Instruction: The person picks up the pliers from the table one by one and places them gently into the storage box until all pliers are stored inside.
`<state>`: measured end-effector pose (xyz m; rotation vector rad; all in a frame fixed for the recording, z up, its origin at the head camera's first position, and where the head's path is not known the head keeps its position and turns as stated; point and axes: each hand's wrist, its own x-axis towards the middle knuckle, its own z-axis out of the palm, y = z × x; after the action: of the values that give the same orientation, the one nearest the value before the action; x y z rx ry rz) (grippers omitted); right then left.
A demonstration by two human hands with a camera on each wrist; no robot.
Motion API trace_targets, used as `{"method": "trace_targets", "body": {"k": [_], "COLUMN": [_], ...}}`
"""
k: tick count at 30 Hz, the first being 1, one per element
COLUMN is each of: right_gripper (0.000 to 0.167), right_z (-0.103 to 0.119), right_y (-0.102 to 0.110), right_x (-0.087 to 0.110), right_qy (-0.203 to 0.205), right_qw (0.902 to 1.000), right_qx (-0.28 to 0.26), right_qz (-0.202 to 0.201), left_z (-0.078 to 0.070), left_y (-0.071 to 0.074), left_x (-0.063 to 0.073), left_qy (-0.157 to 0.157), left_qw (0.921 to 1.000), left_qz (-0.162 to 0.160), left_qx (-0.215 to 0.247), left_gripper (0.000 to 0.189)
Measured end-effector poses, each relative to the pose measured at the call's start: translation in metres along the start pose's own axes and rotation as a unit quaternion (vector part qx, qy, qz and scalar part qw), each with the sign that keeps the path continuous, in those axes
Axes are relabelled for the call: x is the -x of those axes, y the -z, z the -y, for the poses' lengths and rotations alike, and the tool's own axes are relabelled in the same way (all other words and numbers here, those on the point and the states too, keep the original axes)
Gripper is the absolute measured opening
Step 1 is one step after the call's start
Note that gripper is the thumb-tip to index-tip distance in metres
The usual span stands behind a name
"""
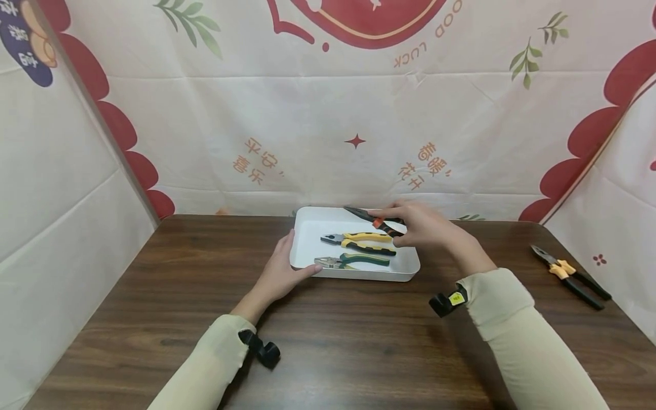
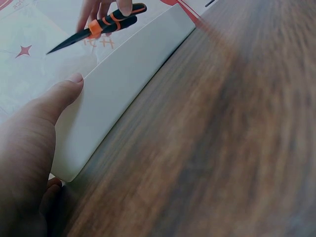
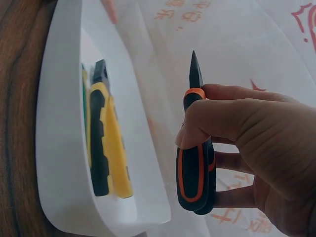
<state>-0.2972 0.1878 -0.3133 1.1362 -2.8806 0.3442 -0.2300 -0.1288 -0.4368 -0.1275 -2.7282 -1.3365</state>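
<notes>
A white tray sits on the table. My left hand grips its near left corner, thumb on the rim and a fingertip showing low at the corner. My right hand holds long-nose pliers by their black and orange handles, above the tray's far right part, with the dark jaws pointing left. Inside the tray lie yellow and black pliers in the middle and green-handled pliers along the near side.
Another pair of pliers, with black and light orange handles, lies on the dark wooden table at the right edge. A printed white cloth hangs behind the table and along both sides.
</notes>
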Motion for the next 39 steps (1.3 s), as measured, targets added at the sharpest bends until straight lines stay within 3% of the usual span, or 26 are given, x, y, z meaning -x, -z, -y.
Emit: {"method": "trace_targets", "body": {"k": [11, 19, 39], "right_gripper": [0.070, 0.070, 0.070], "right_z": [0.006, 0.010, 0.021], "right_y": [-0.022, -0.031, -0.046], "right_x": [-0.018, -0.028, -0.045], "right_qy": [0.029, 0.012, 0.009], "right_qw": [0.9985, 0.9957, 0.9904], "right_qx": [0.033, 0.044, 0.048], "right_qz": [0.033, 0.081, 0.129], "left_z": [0.001, 0.001, 0.000], "left_y": [0.000, -0.001, 0.000], "left_x": [-0.001, -0.001, -0.001], "left_qy": [0.002, 0.001, 0.005], "left_qw": [1.0000, 1.0000, 1.0000], "left_qz": [0.000, 0.000, 0.003], "left_qx": [-0.001, -0.003, 0.002], "left_gripper": [0.114, 0.114, 0.114]}}
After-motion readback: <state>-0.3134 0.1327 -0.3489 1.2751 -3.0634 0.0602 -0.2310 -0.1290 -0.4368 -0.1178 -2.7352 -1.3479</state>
